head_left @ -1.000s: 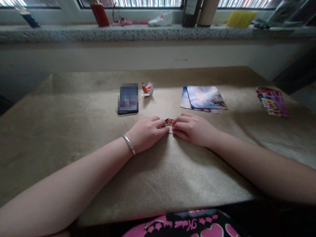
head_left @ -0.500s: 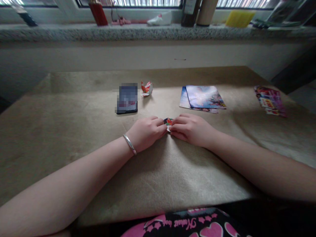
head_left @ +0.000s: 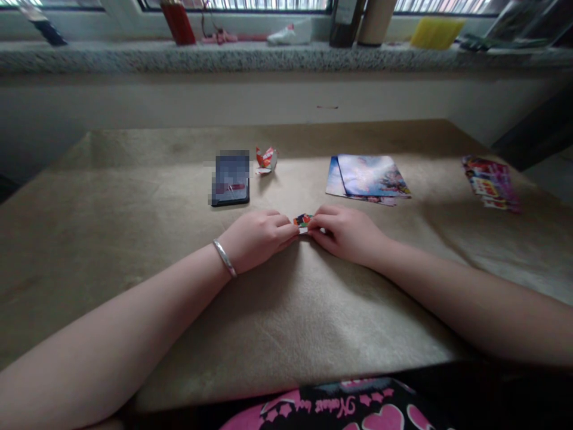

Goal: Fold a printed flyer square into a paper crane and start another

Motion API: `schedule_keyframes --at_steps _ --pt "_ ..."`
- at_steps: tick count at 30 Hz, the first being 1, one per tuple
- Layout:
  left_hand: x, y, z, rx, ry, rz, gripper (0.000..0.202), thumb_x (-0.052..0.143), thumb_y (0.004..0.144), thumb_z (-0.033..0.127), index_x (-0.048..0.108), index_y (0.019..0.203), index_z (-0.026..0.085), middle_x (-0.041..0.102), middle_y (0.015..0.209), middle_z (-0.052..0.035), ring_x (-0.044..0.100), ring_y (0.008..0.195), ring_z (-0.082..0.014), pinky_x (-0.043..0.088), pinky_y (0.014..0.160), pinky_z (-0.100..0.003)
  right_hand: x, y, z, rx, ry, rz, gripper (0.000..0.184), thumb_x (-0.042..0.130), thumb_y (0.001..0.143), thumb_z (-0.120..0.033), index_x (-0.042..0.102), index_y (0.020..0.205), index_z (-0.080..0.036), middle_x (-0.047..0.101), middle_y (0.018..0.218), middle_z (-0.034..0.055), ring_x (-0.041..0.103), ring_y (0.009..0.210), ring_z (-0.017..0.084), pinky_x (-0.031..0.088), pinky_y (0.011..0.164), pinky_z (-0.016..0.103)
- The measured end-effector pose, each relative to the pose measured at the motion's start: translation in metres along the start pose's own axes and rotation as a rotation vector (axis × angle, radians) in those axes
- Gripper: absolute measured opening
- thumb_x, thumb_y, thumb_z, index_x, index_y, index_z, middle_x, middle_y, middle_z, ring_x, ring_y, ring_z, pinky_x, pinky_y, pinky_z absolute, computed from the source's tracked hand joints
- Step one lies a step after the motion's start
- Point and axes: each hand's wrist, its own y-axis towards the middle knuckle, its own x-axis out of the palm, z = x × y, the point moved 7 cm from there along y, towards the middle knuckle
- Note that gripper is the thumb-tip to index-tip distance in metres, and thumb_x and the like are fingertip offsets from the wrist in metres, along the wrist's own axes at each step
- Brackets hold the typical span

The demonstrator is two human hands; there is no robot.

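Observation:
A small folded piece of coloured paper (head_left: 303, 220) lies on the tan table cover (head_left: 134, 239) in the middle. My left hand (head_left: 257, 237), with a silver bangle on the wrist, pinches its left side with curled fingers. From the other side my right hand (head_left: 344, 233) pinches it with closed fingers. Most of the paper is hidden between the fingertips. Both forearms rest on the table.
A dark phone (head_left: 230, 179) lies behind my left hand, with a folded red-and-white paper figure (head_left: 266, 160) beside it. Blue printed sheets (head_left: 369, 178) lie behind my right hand, pink printed sheets (head_left: 490, 181) at far right. The stone windowsill (head_left: 250, 57) carries bottles and other items.
Both hands have slid slightly away from me with the small folded paper still pinched between them. Nothing else on the table has moved.

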Motion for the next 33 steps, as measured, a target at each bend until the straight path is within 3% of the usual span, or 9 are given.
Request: schedule_keyframes --at_steps 6,13,20,33 --pt "0.002 -0.004 0.001 0.094 0.035 -0.017 0.028 0.046 0.093 0.019 0.059 0.117 0.025 0.067 0.087 -0.0012 0.060 0.074 -0.0118 0.045 0.061 -0.020 0.006 0.002 0.014 0.108 0.160 -0.036 0.016 0.055 0.085 -0.025 0.069 0.085 -0.017 0.067 0.083 0.0055 0.058 0.072 0.014 0.041 0.065 0.025" --pt "0.003 -0.003 0.003 0.065 0.042 0.015 0.022 0.048 0.093 0.020 0.063 0.109 0.021 0.067 0.089 -0.0022 0.059 0.076 -0.0131 0.047 0.063 -0.022 0.006 0.002 0.022 0.182 0.211 -0.013 0.013 0.060 0.083 -0.029 0.066 0.086 -0.018 0.066 0.075 0.0023 0.056 0.065 0.012 0.038 0.059 0.023" --pt "0.005 -0.001 0.000 -0.018 0.043 0.010 0.018 0.051 0.092 0.025 0.066 0.103 0.023 0.065 0.084 -0.0014 0.057 0.073 -0.0130 0.044 0.061 -0.022 -0.004 -0.004 0.008 -0.075 -0.002 0.027 0.018 0.053 0.088 -0.029 0.069 0.089 -0.022 0.069 0.085 0.0030 0.059 0.073 0.014 0.038 0.064 0.025" --pt "0.003 0.001 0.002 -0.032 0.065 0.012 0.019 0.049 0.093 0.025 0.067 0.096 0.021 0.062 0.079 -0.0018 0.055 0.071 -0.0141 0.044 0.060 -0.024 -0.003 -0.003 0.011 -0.052 0.035 0.048 0.018 0.056 0.086 -0.028 0.072 0.087 -0.021 0.068 0.085 0.0039 0.060 0.070 0.013 0.040 0.062 0.024"
